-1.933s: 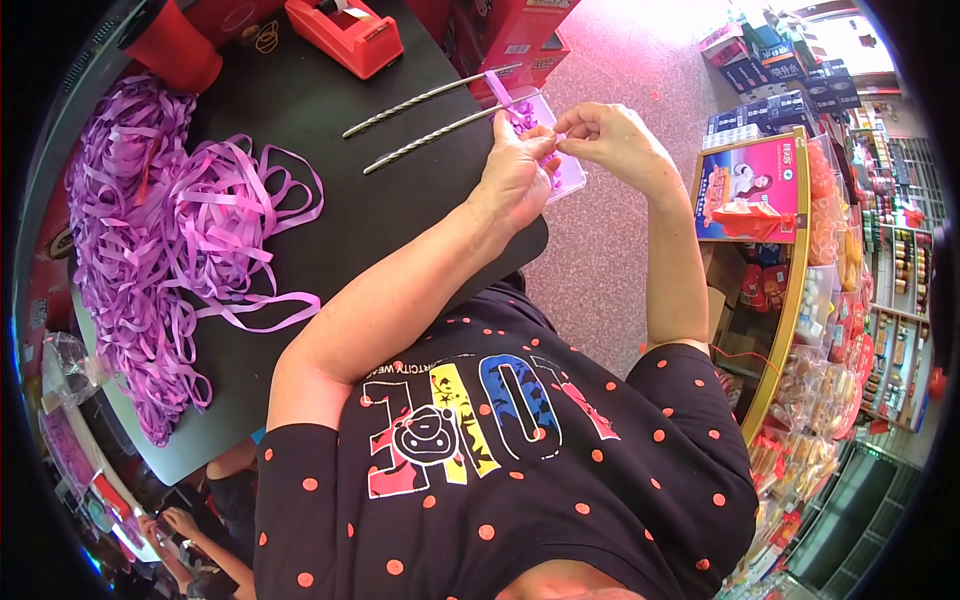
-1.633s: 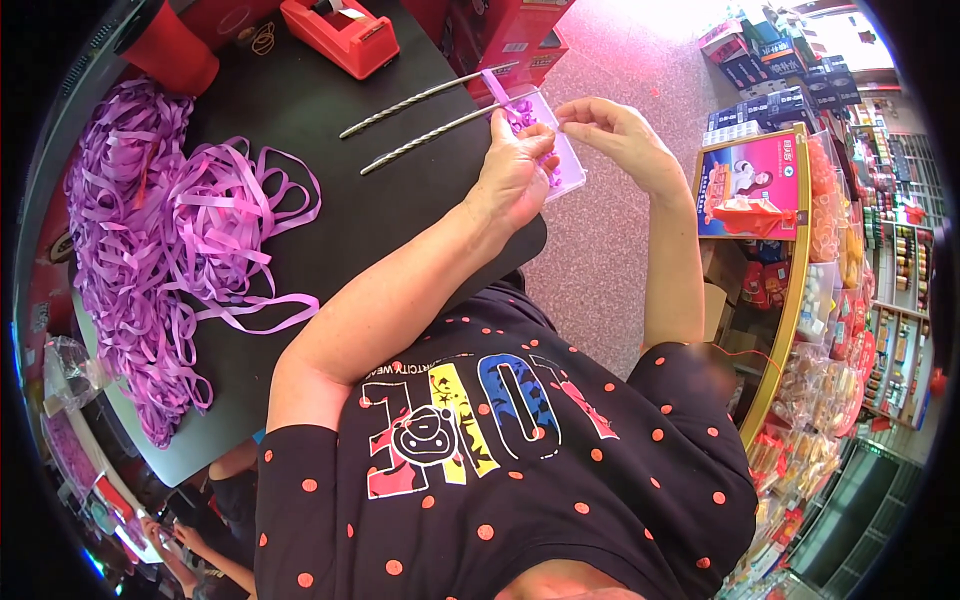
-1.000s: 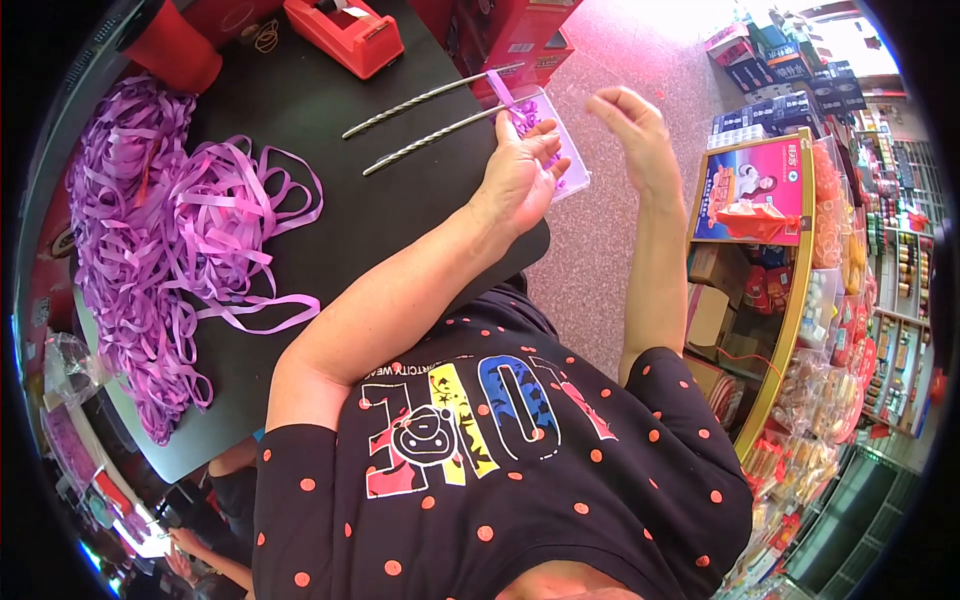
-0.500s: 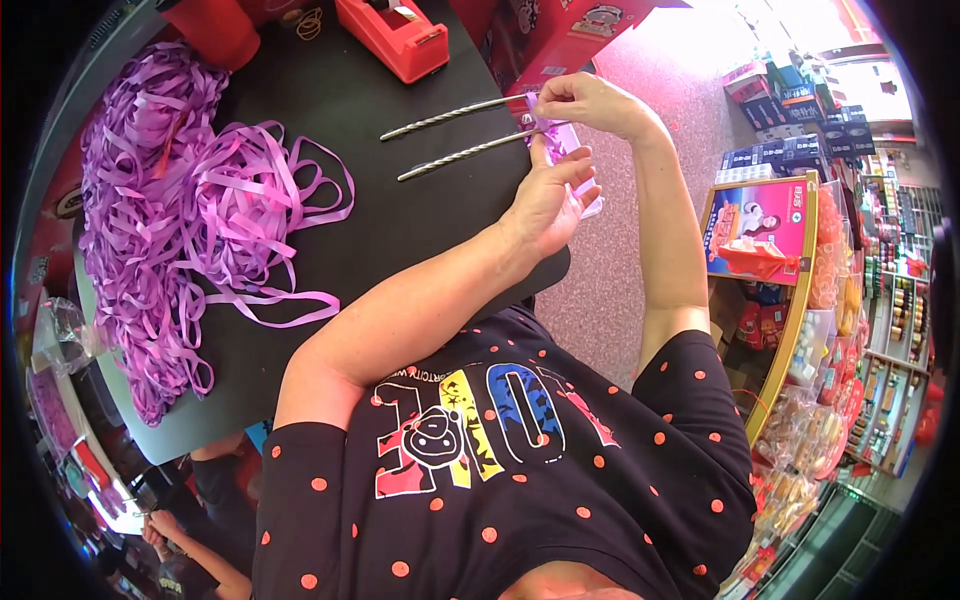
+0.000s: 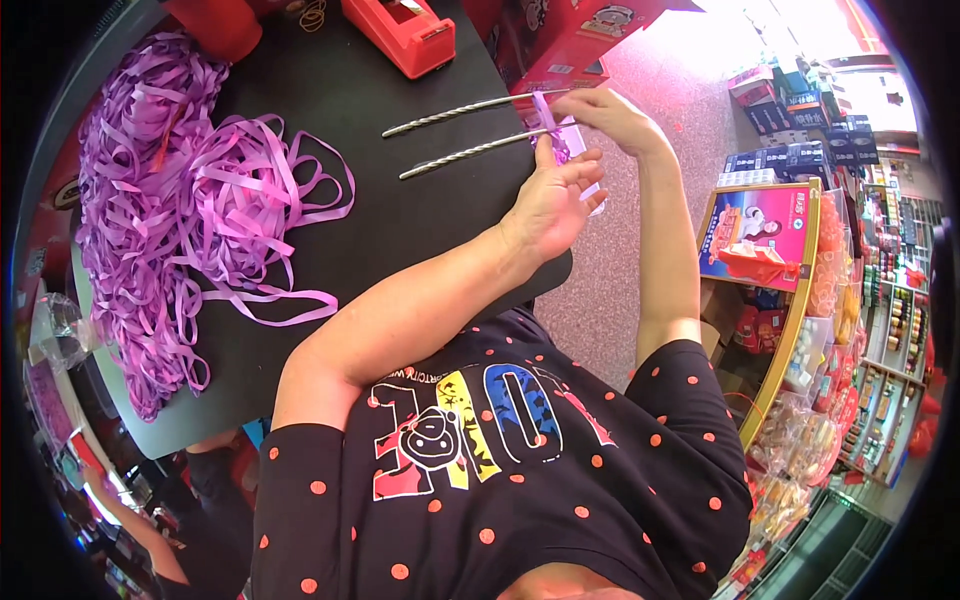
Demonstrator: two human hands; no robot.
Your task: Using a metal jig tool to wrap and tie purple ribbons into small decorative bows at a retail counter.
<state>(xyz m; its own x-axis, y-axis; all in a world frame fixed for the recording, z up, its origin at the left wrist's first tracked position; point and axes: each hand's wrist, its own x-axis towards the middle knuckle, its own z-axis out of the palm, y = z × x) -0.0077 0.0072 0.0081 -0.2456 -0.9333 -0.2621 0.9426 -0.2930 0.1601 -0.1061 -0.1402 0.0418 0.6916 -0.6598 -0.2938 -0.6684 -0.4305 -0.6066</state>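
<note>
Two long spiral-fluted metal rods, like drill bits, lie side by side over the table's right edge: the upper rod (image 5: 450,113) and the lower rod (image 5: 468,154). Purple ribbon (image 5: 541,106) runs between their right ends and bunches around the lower one. My left hand (image 5: 555,200) pinches the bunched ribbon beside the lower rod's end with thumb and forefinger, its other fingers loosely bent. With fingertips closed on the ribbon by the upper rod's end, my right hand (image 5: 612,115) reaches over from the right. A pale lilac block (image 5: 594,196) is partly hidden behind my left hand.
A large heap of purple ribbon (image 5: 150,220) covers the dark table's (image 5: 370,220) left side. A red tape dispenser (image 5: 410,40) and a red container (image 5: 215,28) stand at the back. Stocked shelves and a display box (image 5: 758,235) line the right. Another person's arm (image 5: 140,525) shows lower left.
My right hand has shifted slightly right and down, its fingers lower over the upper rod's end. My left hand stays nearly in place. The other person's arm at lower left has moved.
</note>
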